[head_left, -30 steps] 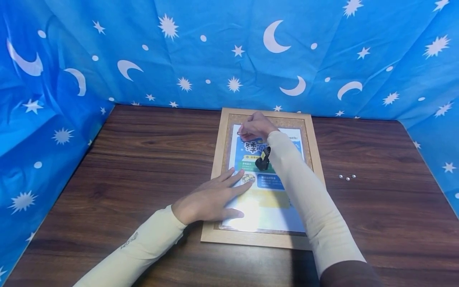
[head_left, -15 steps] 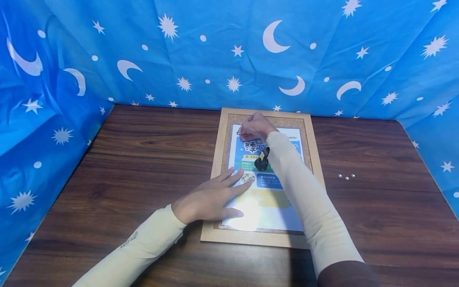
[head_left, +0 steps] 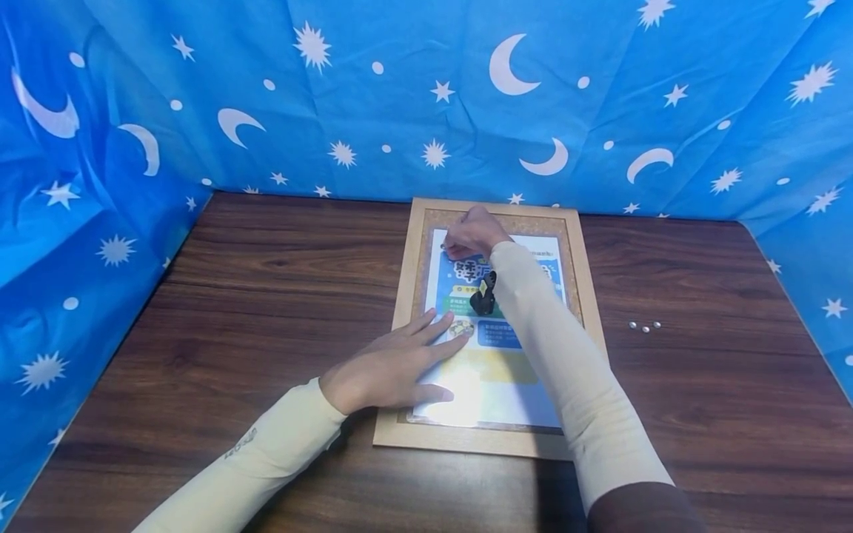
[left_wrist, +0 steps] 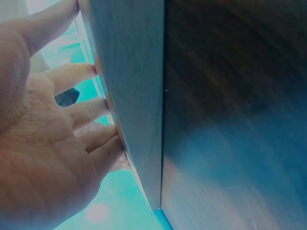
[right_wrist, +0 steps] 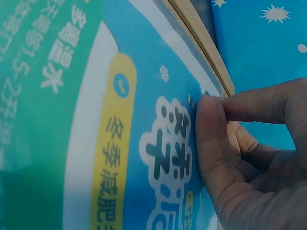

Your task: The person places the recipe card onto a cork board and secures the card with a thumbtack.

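Now | woodgrain table (head_left: 286,274) | starry curtain (head_left: 413,96) | left hand (head_left: 389,370) spread on poster (head_left: 493,363), right hand (head_left: 474,233) pinching tack (head_left: 443,246)

- We log a cream left sleeve (head_left: 266,444), close-fitting, ending in a plain edge at the wrist.
- On it we note small dark lettering (head_left: 241,444), too small to read.
- We record a matching cream right sleeve (head_left: 563,352), lightly wrinkled.
- Beyond its upper end we see dark brown cloth (head_left: 640,507).
- By the right wrist we find a small black device (head_left: 483,300) with a yellow patch.
- We note the left hand (head_left: 393,366) and right hand (head_left: 474,234) bare.
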A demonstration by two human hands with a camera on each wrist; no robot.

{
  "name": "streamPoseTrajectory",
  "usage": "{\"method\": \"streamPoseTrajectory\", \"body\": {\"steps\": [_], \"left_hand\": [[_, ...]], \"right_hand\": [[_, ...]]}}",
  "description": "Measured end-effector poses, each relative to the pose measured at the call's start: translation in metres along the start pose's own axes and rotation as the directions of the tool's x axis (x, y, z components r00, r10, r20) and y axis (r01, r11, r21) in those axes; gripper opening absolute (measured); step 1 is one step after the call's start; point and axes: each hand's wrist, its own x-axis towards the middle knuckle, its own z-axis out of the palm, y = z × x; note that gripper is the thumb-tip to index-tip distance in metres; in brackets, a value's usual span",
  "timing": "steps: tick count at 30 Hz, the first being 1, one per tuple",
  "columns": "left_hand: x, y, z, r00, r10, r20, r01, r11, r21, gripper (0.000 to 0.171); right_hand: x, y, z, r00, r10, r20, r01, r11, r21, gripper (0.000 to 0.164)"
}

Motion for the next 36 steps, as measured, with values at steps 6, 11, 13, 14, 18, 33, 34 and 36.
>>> {"method": "streamPoseTrajectory", "body": {"steps": [6, 11, 13, 14, 18, 33, 34, 36], "left_hand": [[0.0, 0.0, 0.0, 1.0, 0.003, -0.003, -0.003, 1.0, -0.008, 0.078], [0.002, 0.002, -0.001, 1.0, -0.006, -0.005, 0.006, 1.0, 0.003, 0.077], [0.002, 0.004, -0.001, 1.0, -0.008, -0.001, 0.008, 1.0, 0.011, 0.077], [0.003, 0.005, -0.002, 1.0, -0.011, 0.001, 0.011, 1.0, 0.014, 0.077], [0.003, 0.007, -0.003, 0.999, -0.034, 0.015, 0.034, 0.999, 0.007, 0.077], [0.003, 0.008, -0.001, 0.998, -0.063, -0.006, 0.063, 0.998, -0.006, 0.076], [0.003, 0.008, -0.001, 0.998, -0.061, -0.01, 0.06, 0.998, -0.006, 0.076], [0.002, 0.008, -0.001, 0.998, -0.055, -0.017, 0.055, 0.998, -0.008, 0.076]], "right_hand": [[0.001, -0.001, 0.002, 1.0, -0.004, -0.02, 0.004, 1.0, 0.002, 0.006], [-0.002, 0.0, 0.0, 1.0, -0.024, -0.018, 0.024, 1.0, 0.008, 0.007], [-0.005, 0.002, -0.002, 0.999, -0.044, -0.008, 0.044, 0.999, -0.009, 0.008], [-0.008, 0.003, -0.003, 0.999, -0.054, 0.002, 0.054, 0.998, -0.012, 0.008], [-0.018, 0.006, -0.011, 0.993, -0.113, 0.036, 0.114, 0.993, -0.024, 0.012], [-0.078, 0.026, -0.065, 0.98, -0.189, -0.055, 0.183, 0.979, -0.09, 0.02], [-0.083, 0.03, -0.068, 0.98, -0.191, -0.062, 0.183, 0.977, -0.108, 0.02], [-0.094, 0.038, -0.075, 0.979, -0.186, -0.081, 0.173, 0.974, -0.143, 0.021]]}}
